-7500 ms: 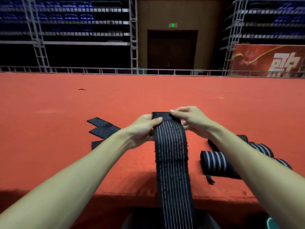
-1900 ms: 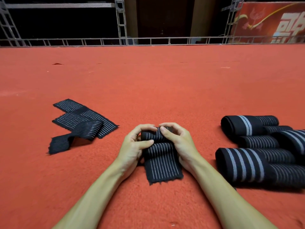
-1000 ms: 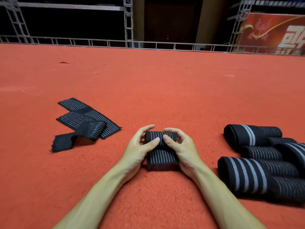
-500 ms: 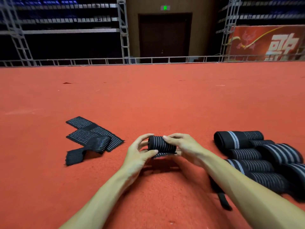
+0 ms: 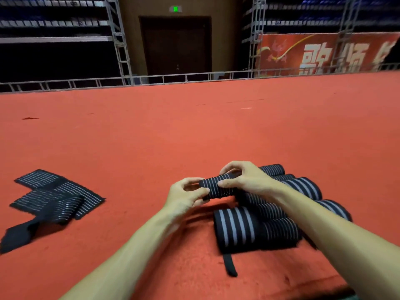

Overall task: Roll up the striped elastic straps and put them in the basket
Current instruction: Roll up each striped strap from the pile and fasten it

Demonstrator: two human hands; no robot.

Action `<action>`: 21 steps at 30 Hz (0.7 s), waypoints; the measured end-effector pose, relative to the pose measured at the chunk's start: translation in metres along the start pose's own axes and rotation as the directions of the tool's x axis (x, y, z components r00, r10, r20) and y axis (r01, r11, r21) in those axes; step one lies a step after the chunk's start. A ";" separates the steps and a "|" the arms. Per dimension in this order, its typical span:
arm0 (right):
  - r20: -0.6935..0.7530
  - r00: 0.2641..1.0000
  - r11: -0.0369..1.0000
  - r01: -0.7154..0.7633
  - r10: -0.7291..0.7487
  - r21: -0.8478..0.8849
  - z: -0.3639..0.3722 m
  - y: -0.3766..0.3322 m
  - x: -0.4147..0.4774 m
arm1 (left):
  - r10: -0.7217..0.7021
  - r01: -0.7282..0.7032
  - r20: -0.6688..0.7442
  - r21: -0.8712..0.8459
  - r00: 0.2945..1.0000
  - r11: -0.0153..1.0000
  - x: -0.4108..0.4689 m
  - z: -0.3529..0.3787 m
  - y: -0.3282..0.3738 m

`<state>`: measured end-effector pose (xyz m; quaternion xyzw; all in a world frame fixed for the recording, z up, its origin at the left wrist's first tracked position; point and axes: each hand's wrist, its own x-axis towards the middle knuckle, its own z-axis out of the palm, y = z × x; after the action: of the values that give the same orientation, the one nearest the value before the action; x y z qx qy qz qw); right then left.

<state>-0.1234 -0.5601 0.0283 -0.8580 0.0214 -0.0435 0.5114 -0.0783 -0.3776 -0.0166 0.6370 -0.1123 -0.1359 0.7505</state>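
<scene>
The strap point(image 5: 218, 187) was wound up whole, the flat tail it had a second before gone, and it was lifted off the carpet to just above the pile of finished rolls point(image 5: 238, 230). My left hand point(image 5: 186, 195) pinched its left end; my right hand point(image 5: 244, 180) curled its fingers over the top. Rolling looked done; the basket was out of sight. One flat strap point(image 5: 54, 198) lay well left, with open red carpet point(image 5: 194, 137) between and ahead, and the carpet's near edge was close below the pile.

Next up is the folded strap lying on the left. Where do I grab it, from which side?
Pinch the folded strap at its black tail end, coming from the near left. That end sticks out clear of the zigzag layers, so lifting it should unfold them without tangling.
</scene>
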 end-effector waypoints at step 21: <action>0.103 0.978 0.687 0.199 -0.179 -0.699 0.067 -0.035 0.007 | -0.016 -0.079 0.173 0.528 0.985 0.845 -0.033 -0.083 0.017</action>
<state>-0.1107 -0.4854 0.0273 -0.9860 -0.0587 -0.0731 0.1379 -0.0798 -0.2866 -0.0137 0.8042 -0.2198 -0.1411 0.5338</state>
